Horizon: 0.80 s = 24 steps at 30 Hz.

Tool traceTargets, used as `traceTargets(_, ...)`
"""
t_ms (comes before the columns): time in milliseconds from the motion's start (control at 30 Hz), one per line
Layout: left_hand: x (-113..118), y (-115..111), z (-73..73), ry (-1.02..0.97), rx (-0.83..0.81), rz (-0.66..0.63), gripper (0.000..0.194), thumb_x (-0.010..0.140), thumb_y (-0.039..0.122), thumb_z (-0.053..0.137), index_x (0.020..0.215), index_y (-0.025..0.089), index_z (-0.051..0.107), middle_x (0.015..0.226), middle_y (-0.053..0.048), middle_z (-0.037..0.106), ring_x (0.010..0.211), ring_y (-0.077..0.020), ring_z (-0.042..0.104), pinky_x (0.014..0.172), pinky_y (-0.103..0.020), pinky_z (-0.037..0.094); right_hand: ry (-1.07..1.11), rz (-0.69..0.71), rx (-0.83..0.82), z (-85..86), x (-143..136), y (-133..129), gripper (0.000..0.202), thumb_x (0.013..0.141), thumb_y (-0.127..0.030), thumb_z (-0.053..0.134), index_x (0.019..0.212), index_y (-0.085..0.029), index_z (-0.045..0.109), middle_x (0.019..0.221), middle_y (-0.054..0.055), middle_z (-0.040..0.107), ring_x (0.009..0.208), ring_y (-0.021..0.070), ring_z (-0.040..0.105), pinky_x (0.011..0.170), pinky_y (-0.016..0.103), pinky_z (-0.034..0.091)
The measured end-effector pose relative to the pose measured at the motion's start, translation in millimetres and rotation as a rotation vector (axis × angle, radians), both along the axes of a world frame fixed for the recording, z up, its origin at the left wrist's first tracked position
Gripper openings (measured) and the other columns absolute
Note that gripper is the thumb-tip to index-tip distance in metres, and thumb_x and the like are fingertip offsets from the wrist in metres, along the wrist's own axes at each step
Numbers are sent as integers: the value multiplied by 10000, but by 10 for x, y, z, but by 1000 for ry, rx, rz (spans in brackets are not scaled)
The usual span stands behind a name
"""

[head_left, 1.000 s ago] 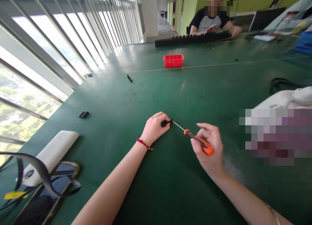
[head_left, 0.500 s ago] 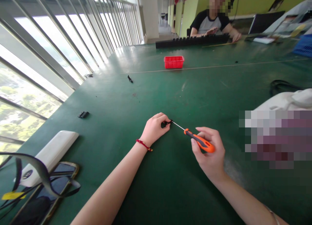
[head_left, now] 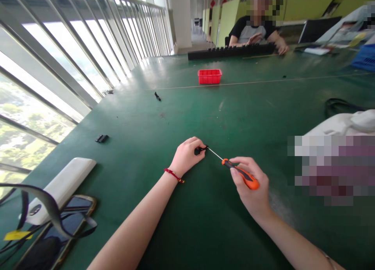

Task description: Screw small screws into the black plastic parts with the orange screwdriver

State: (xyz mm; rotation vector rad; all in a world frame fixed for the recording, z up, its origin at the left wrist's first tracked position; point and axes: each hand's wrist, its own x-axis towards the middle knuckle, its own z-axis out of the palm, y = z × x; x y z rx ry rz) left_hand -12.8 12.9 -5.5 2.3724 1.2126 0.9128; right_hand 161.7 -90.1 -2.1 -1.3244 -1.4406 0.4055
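My left hand (head_left: 189,155) rests on the green table (head_left: 187,211), pinching a small black part (head_left: 201,148) between thumb and forefinger; most of that part is hidden by the fingers. In my right hand (head_left: 253,188) is a screwdriver (head_left: 241,174) with an orange and dark grey handle, gripped between thumb and fingers. Its thin metal shaft slants up to the left, and the tip meets the black part at my left fingertips. I cannot make out whether a screw sits there.
Beyond my hands stands a red bin (head_left: 209,77). Small black pieces (head_left: 102,138) lie to the left, near a white power bank (head_left: 63,188), a phone (head_left: 58,231) and a strap. White cloth (head_left: 345,123) is at right. A person (head_left: 254,32) sits behind a long black strip (head_left: 231,51).
My right thumb and fingers have closed further around the screwdriver handle, which has shifted slightly. My left hand keeps its pinch on the black part. The whole view has moved slightly.
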Motion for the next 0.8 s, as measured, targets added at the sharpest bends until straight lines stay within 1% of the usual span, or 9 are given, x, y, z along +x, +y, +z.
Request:
traceTargets(67, -3, -6, -1, -1, -1, 0, 74, 747, 134, 572, 768, 183, 624, 877, -30, 657, 800, -157, 623, 734, -274, 518, 5, -12, 17, 9, -11, -2, 131, 804, -256, 583, 928, -216, 572, 728, -2, 569, 602, 130, 554, 551, 264, 478)
traceTargets(167, -7, -8, -4, 0, -4, 0, 69, 750, 138, 573, 769, 184, 620, 882, -28, 657, 796, -155, 624, 729, -273, 518, 76, -29, 117, 14, -22, -4, 339, 752, -214, 618, 1072, -214, 505, 811, 5, 548, 670, 139, 576, 591, 272, 506)
traceTargets(233, -9, -3, -5, 1, -7, -1, 69, 749, 138, 573, 770, 184, 620, 885, -29, 657, 798, -155, 623, 731, -273, 517, 87, -11, 104, 9, -19, -9, 410, 737, -218, 628, 1119, -210, 479, 796, -2, 533, 671, 143, 570, 608, 287, 511)
traceTargets(367, -10, 7, -5, 2, -11, 1, 67, 751, 138, 570, 767, 180, 620, 893, -33, 657, 811, -157, 622, 742, -276, 517, 26, -17, 16, 4, -12, -23, 192, 795, -230, 587, 984, -210, 559, 690, -26, 518, 525, 101, 507, 508, 245, 461)
traceTargets(467, -13, 7, -4, 2, -16, -4, 69, 750, 139, 570, 770, 180, 621, 898, -30, 658, 808, -155, 622, 744, -274, 517, 50, -50, 123, 9, -18, -22, 311, 756, -206, 617, 1053, -209, 525, 806, 4, 552, 657, 130, 574, 581, 261, 503)
traceTargets(533, -15, 5, -5, 5, -16, -5, 69, 753, 141, 570, 772, 181, 622, 894, -30, 657, 808, -155, 621, 748, -274, 517, 62, -36, 120, 4, -17, -18, 392, 739, -211, 623, 1109, -202, 493, 816, 8, 546, 689, 145, 578, 603, 280, 513)
traceTargets(633, -18, 2, -9, 7, -13, -3, 68, 757, 145, 568, 774, 182, 624, 893, -31, 657, 814, -157, 621, 754, -276, 515, 43, -10, 5, -16, -4, -16, 209, 795, -234, 571, 1000, -201, 552, 676, -26, 513, 522, 106, 502, 489, 243, 455)
traceTargets(700, -18, 1, -12, 6, -13, -5, 69, 757, 145, 568, 776, 181, 623, 896, -31, 657, 812, -157, 619, 753, -276, 514, 64, -28, -12, -26, 4, -14, 142, 817, -230, 553, 956, -205, 565, 647, -33, 505, 478, 90, 478, 447, 222, 426)
traceTargets(800, -15, -1, -9, 8, -17, -3, 71, 754, 143, 569, 781, 180, 624, 887, -29, 656, 801, -156, 617, 744, -274, 512, 97, -59, 89, -29, 9, -5, 309, 761, -215, 611, 1057, -211, 524, 828, 13, 555, 670, 134, 583, 588, 263, 510)
